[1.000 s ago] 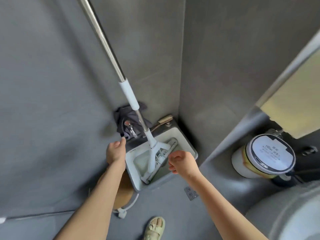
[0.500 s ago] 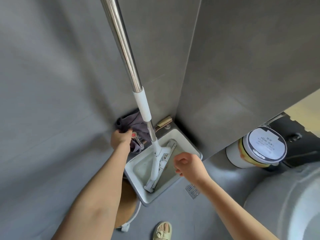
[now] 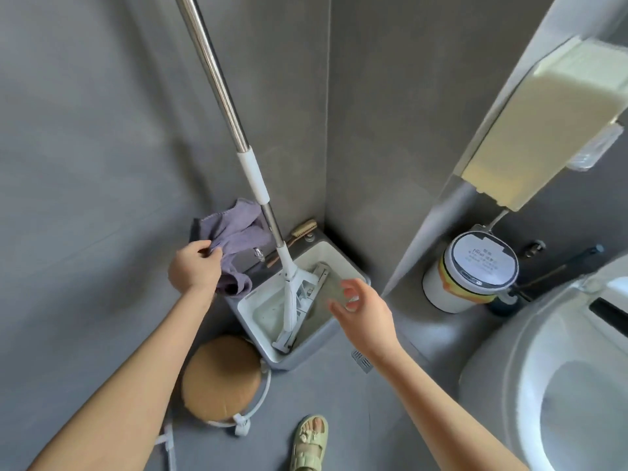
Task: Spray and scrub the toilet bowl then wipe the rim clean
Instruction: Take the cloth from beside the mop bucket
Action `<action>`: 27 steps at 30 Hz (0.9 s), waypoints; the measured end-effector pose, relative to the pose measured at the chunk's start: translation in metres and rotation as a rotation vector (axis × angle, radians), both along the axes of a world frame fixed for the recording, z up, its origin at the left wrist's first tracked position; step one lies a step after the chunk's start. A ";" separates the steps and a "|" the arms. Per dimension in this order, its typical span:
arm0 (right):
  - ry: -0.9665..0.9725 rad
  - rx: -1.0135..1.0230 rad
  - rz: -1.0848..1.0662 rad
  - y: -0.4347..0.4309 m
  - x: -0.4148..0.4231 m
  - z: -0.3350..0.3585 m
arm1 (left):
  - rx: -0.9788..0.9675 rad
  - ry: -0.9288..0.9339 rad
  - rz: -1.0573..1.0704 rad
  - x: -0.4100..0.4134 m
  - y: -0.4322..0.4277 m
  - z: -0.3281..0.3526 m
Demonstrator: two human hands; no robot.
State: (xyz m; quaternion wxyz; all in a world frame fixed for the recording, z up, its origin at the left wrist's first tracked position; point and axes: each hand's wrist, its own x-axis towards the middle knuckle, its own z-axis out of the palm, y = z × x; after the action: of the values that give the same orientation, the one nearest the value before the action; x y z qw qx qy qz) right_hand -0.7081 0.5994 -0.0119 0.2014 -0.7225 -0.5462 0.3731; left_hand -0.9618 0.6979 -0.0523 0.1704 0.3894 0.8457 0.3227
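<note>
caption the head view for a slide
Person's left hand grips purple cloth by mop basin, right hand open.

Left hand [image 3: 194,270] grips purple cloth [image 3: 231,239]; right hand [image 3: 365,309] hovers loose-fingered over mop basin [image 3: 307,348].

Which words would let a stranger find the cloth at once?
Look in the corner of the grey walls, where a low mop basin sits on the floor with a flat mop standing in it. Just left of the pole, the left hand grips a crumpled cloth. It alone is soft and purple.

Frame edges crop the toilet bowl [image 3: 574,392] and mop handle [image 3: 210,73].
</note>
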 end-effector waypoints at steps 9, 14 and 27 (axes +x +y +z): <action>-0.049 0.305 0.030 -0.161 0.102 0.040 | -0.146 -0.059 -0.476 0.177 -0.174 0.078; -0.227 0.338 -0.058 -0.221 0.178 0.037 | -0.223 -0.245 -0.793 0.293 -0.227 0.080; 0.002 0.042 -0.447 -0.290 0.345 -0.038 | -0.635 -0.507 -1.283 0.511 -0.277 0.018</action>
State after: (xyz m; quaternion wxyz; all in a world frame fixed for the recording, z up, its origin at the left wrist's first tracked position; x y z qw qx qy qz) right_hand -0.3629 0.3093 -0.0503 0.2944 -0.8208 -0.3801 0.3084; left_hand -0.4510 0.4205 -0.0339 0.6177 0.6512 0.4405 -0.0190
